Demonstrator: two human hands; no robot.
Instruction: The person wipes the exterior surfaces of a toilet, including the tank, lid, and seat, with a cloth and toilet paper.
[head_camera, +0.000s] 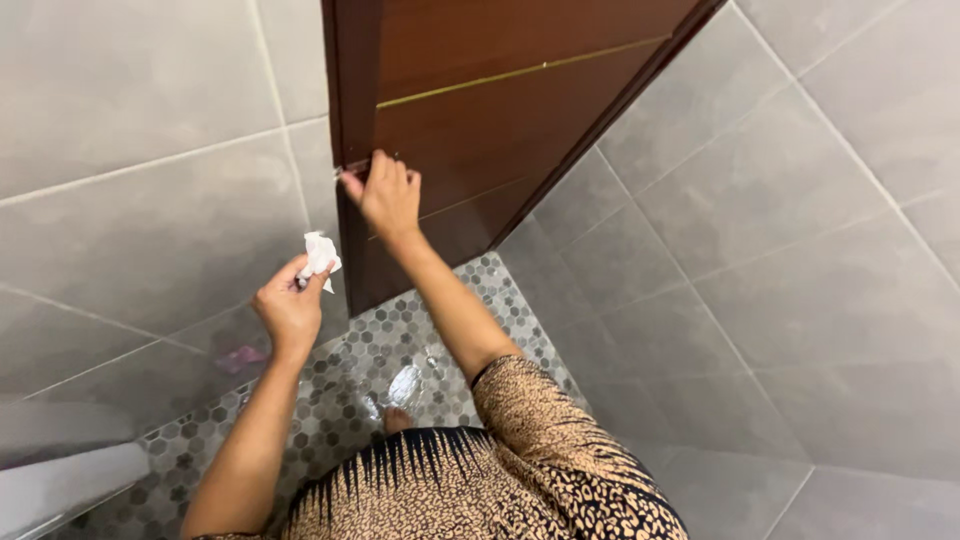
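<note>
Tissue in left hand, right hand on door

No packages, labels, signs or screens show anywhere here, as far as this steep downward view lets me tell.

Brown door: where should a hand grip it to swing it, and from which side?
Grip the door by its free vertical edge, where the right hand already rests. Come from the left, fingers wrapping that exposed edge; the face looks flat. The left hand pinches white tissue.
</note>
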